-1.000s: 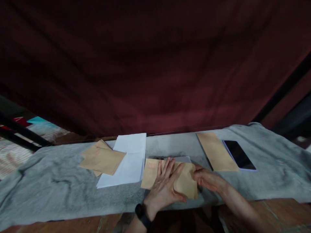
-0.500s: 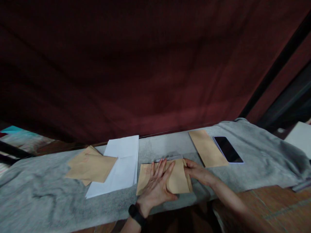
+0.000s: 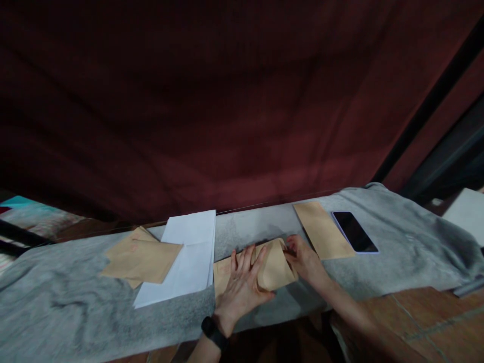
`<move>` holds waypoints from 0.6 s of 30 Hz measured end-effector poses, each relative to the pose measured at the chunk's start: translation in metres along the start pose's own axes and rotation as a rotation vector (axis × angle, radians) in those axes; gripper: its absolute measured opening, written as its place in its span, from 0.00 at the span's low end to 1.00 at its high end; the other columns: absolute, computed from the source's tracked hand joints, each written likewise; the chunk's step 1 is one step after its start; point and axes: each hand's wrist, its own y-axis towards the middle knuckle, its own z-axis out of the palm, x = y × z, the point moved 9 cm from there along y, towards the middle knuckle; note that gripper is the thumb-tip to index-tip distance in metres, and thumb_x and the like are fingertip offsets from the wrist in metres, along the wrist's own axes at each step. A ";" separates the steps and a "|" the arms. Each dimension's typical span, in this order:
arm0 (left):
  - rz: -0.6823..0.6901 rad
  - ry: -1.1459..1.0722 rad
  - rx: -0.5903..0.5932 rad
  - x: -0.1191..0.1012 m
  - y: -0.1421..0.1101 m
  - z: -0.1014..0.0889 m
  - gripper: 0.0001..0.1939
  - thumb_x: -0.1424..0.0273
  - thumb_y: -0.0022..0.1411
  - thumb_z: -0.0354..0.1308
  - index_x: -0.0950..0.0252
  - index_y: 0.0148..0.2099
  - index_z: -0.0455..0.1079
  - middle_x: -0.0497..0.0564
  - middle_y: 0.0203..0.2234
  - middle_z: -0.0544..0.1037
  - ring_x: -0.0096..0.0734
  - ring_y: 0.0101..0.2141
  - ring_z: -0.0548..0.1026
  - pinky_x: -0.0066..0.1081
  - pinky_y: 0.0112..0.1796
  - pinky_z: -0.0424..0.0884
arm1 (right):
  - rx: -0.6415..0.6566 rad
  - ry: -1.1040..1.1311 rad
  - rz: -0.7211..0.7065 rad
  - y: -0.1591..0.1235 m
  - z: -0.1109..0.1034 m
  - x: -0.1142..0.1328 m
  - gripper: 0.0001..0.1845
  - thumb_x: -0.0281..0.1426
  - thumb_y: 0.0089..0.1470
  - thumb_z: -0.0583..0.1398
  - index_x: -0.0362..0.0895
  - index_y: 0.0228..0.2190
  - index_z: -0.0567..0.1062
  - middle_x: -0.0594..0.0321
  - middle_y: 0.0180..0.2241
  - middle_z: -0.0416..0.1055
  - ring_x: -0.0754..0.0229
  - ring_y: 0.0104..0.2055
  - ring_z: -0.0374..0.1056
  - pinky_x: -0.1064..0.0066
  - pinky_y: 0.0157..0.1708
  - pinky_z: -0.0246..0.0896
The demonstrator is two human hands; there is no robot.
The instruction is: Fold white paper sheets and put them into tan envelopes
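A brown envelope point(image 3: 273, 267) lies on the grey cloth point(image 3: 75, 312) in front of me, its right part bowed upward. My left hand point(image 3: 240, 287), with a black watch at the wrist, lies flat on the envelope's left half with fingers stretched out. My right hand point(image 3: 304, 259) grips the envelope's right end, fingers curled at its opening.
A stack of white paper point(image 3: 189, 257) lies left of the envelope, with brown envelopes point(image 3: 141, 259) beside it. Another brown envelope point(image 3: 322, 230) and a dark phone point(image 3: 354, 232) lie at the right. A dark red curtain point(image 3: 227, 101) hangs behind.
The envelope's right part has lifted and bowed up under my right hand. The white sheet edge seen behind it earlier is out of sight. My left hand stays flat on it.
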 end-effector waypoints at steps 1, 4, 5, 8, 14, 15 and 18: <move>-0.005 0.014 -0.016 0.001 0.000 -0.001 0.64 0.52 0.47 0.73 0.52 0.75 0.36 0.61 0.71 0.52 0.58 0.69 0.51 0.66 0.66 0.39 | -0.025 -0.092 -0.051 -0.001 -0.004 0.008 0.09 0.36 0.58 0.58 0.47 0.40 0.72 0.60 0.35 0.73 0.53 0.37 0.71 0.61 0.40 0.68; -0.011 0.052 -0.048 0.001 0.001 -0.002 0.62 0.51 0.47 0.72 0.52 0.75 0.39 0.61 0.71 0.51 0.59 0.69 0.51 0.66 0.65 0.39 | 0.033 -0.145 -0.133 -0.005 -0.003 0.027 0.09 0.33 0.61 0.53 0.49 0.37 0.74 0.59 0.36 0.75 0.53 0.39 0.72 0.61 0.43 0.69; -0.012 0.062 -0.056 0.001 0.001 -0.003 0.62 0.51 0.48 0.72 0.53 0.75 0.39 0.61 0.71 0.51 0.60 0.69 0.51 0.66 0.65 0.40 | 0.065 -0.103 -0.124 -0.005 -0.001 0.029 0.11 0.32 0.62 0.52 0.49 0.39 0.75 0.58 0.37 0.76 0.54 0.40 0.73 0.61 0.44 0.69; -0.013 0.083 -0.065 0.000 0.000 -0.004 0.61 0.49 0.49 0.71 0.53 0.75 0.39 0.62 0.71 0.52 0.60 0.69 0.51 0.67 0.65 0.41 | 0.137 0.131 -0.014 -0.005 0.003 0.025 0.16 0.35 0.63 0.51 0.48 0.43 0.77 0.59 0.43 0.78 0.54 0.44 0.74 0.62 0.46 0.69; 0.031 0.127 -0.098 -0.009 -0.002 -0.009 0.57 0.51 0.52 0.70 0.52 0.74 0.41 0.60 0.71 0.52 0.58 0.68 0.53 0.64 0.65 0.41 | 0.322 0.381 0.231 -0.010 0.028 -0.007 0.15 0.46 0.53 0.64 0.47 0.32 0.81 0.63 0.30 0.78 0.55 0.33 0.72 0.65 0.35 0.69; 0.041 0.133 -0.100 -0.010 -0.003 -0.010 0.57 0.51 0.52 0.70 0.51 0.74 0.41 0.60 0.71 0.52 0.57 0.68 0.53 0.64 0.65 0.41 | 0.360 0.424 0.265 -0.012 0.033 -0.010 0.16 0.46 0.52 0.65 0.46 0.32 0.81 0.63 0.29 0.78 0.56 0.32 0.72 0.65 0.35 0.69; 0.053 0.131 -0.087 -0.009 -0.003 -0.011 0.59 0.49 0.50 0.71 0.52 0.75 0.41 0.61 0.72 0.50 0.59 0.69 0.51 0.64 0.65 0.41 | 0.420 0.603 0.365 -0.017 0.041 -0.013 0.20 0.49 0.52 0.65 0.45 0.34 0.81 0.62 0.31 0.79 0.56 0.32 0.73 0.63 0.37 0.70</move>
